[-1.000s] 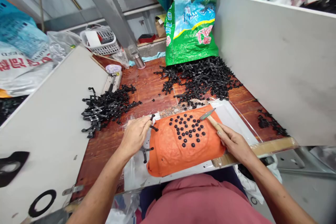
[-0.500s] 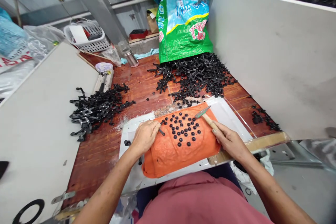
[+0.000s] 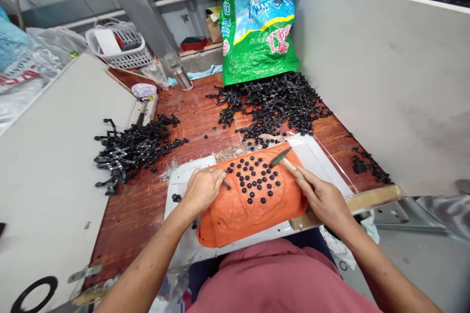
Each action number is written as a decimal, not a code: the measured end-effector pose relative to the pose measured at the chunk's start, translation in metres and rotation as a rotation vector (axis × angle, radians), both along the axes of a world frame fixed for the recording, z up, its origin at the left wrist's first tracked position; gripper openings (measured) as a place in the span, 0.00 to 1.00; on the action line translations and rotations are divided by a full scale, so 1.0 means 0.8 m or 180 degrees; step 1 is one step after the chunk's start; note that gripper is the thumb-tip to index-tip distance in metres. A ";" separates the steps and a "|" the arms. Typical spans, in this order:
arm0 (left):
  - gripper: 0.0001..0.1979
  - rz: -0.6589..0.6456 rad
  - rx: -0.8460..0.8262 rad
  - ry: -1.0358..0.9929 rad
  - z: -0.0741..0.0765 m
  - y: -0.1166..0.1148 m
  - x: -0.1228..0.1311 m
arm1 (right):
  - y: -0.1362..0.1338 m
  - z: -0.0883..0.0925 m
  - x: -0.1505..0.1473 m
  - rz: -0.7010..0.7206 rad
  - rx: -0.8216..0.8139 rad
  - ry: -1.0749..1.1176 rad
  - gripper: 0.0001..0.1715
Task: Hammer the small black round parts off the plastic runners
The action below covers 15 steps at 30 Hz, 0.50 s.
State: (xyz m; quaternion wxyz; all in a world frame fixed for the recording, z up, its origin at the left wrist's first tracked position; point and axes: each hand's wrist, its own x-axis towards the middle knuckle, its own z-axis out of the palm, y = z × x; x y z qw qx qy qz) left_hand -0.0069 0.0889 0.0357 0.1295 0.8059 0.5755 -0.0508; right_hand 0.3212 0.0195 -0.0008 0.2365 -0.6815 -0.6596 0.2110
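Observation:
My right hand [image 3: 323, 195] is wrapped round the wooden handle of a small hammer [image 3: 281, 156], whose narrow metal head is over the upper right of an orange pad [image 3: 235, 220]. Several round black buttons [image 3: 253, 183] lie spread across the middle of that pad. At the pad's left side my left hand [image 3: 203, 186] is closed, its fingers pinching a thin black plastic piece [image 3: 226, 185] with a knobbed end. Most of that piece is hidden by the fingers.
A large heap of black plastic parts [image 3: 279, 105] spills from a green and blue bag [image 3: 260, 54]. To the left is a second pile of black parts [image 3: 134, 151]. A grey panel [image 3: 385, 83] stands along the right; a metal flask [image 3: 181, 78] and white basket [image 3: 125, 54] are behind.
The hammer's head has shifted slightly left and turned a little. My left hand stays in nearly the same place; the whole view has moved slightly.

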 end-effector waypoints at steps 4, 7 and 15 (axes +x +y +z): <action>0.20 -0.0026 0.0021 0.0093 0.001 0.001 0.002 | 0.013 0.034 -0.028 0.0551 0.0166 -0.0305 0.27; 0.20 -0.0009 0.0081 0.0104 0.002 -0.001 0.004 | 0.031 0.047 -0.059 0.1157 0.0190 -0.0348 0.26; 0.21 -0.0026 0.0104 0.0054 0.000 -0.003 0.002 | 0.052 0.037 -0.106 0.1448 0.0466 -0.1048 0.29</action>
